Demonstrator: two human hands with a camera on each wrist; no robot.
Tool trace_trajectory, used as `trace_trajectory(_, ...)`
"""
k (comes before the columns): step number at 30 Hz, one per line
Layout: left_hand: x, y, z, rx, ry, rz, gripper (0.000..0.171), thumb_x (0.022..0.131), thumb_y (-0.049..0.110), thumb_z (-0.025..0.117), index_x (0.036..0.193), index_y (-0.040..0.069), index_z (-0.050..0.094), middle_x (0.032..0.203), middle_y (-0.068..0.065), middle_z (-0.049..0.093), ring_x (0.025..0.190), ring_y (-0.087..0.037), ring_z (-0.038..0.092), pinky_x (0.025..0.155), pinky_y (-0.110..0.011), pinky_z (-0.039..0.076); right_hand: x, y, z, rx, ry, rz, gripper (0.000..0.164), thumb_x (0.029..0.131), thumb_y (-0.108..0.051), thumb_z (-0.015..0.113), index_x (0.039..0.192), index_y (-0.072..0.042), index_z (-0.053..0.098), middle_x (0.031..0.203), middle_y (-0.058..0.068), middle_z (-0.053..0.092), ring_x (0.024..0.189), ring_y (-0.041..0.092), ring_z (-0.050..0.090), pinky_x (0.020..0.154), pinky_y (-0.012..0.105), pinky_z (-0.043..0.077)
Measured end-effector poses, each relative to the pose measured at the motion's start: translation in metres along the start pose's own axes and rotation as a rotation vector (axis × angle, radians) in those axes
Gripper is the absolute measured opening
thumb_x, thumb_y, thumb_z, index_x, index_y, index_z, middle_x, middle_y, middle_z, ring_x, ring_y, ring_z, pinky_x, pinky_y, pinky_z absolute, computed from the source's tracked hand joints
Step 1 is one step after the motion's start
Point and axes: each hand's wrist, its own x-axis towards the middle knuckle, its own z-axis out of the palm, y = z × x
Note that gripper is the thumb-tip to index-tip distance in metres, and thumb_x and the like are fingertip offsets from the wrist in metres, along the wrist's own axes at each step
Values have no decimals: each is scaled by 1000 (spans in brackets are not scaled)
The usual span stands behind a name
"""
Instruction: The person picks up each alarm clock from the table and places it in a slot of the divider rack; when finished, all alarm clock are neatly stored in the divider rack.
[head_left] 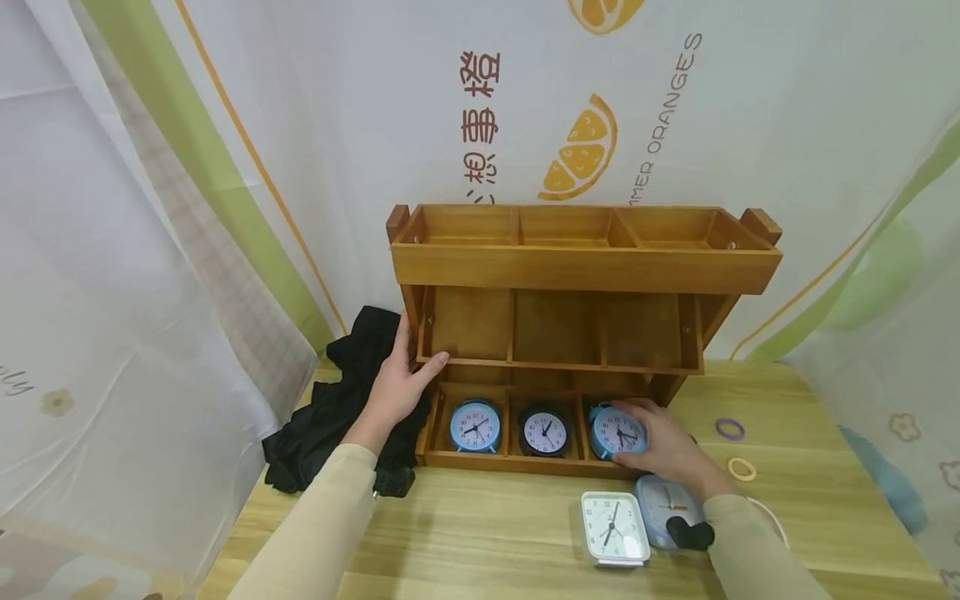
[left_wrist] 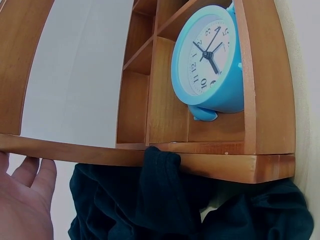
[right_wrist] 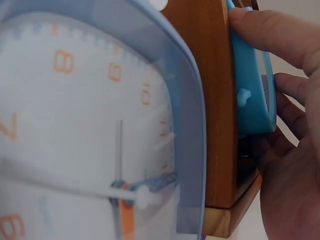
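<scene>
"Where do we find the right clock?"

"We see it in the right compartment of the bottom tray, at the near foot of the wooden rack. The right hand is on it. Its grip is drawn in to about the clock's width, thumb at one edge and fingers at the other, pinching it."

"And what do we make of the left hand?"

"Its grip is spread wide and pinches nothing: we see straight fingers touching the rack's left side and the thumb reaching right across its front."

"What else do we have in the tray?"

"We have the left clock, blue too, in the left compartment, and the black clock in the middle one."

"And on the worktop?"

"Nearer to us, toward the right, we see the white clock, with the pale clock just to its right, partly hidden by the right arm. Right of the rack we spot the purple ring, with the cream ring nearer. On the left, we have black cloth beside the rack."

"Beyond it all?"

"On the far side we see a printed curtain."
</scene>
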Motion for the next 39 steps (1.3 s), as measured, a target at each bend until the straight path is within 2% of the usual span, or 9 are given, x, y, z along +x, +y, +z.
trace_trajectory(9, -1, 2, -1, 6, 2, -8, 99, 104, 42, 66, 168, 31, -9, 174, -4, 10, 157, -31, 26, 121, -53, 33, 1, 0, -1, 18, -39, 14, 80, 75, -25, 94, 141, 3, 60, 137, 31, 57, 122, 53, 57, 100, 68, 47)
trace_trajectory(18, -1, 3, -1, 4, 1, -5, 100, 103, 41, 66, 168, 29, -9, 175, -5, 8, 157, -31, 24, 121, -54, 33, 1, -1, 0, -26, -67, 40, 77, 77, -27, 91, 141, 4, 61, 135, 32, 58, 122, 56, 55, 99, 68, 47)
trace_trajectory(22, -1, 3, -1, 9, -2, -4, 101, 103, 42, 66, 168, 27, -9, 175, -7, 9, 157, -33, 25, 120, -55, 33, 1, 0, 1, -29, -61, 42, 76, 77, -27, 91, 140, 3, 62, 136, 31, 59, 123, 55, 55, 100, 68, 47)
trace_trajectory(27, 1, 2, -2, 11, -8, -9, 100, 103, 42, 66, 168, 31, -10, 174, -5, 10, 157, -31, 26, 121, -53, 33, -1, -4, 2, -7, -22, 7, 75, 79, -27, 90, 141, 2, 61, 138, 31, 57, 125, 54, 55, 100, 69, 46)
trace_trajectory(32, 1, 1, -3, 9, -12, -4, 100, 104, 42, 66, 168, 33, -10, 174, -5, 12, 156, -33, 27, 120, -55, 33, -10, -16, 0, 33, 6, -21, 75, 82, -30, 89, 144, -1, 59, 143, 29, 54, 127, 55, 52, 96, 73, 47)
trace_trajectory(39, 2, 1, -1, -12, -19, 4, 99, 104, 41, 66, 167, 36, -9, 174, -4, 14, 155, -32, 30, 120, -54, 33, -34, -36, -6, 82, 18, -19, 74, 86, -30, 87, 148, -6, 56, 149, 23, 51, 132, 52, 48, 95, 73, 47)
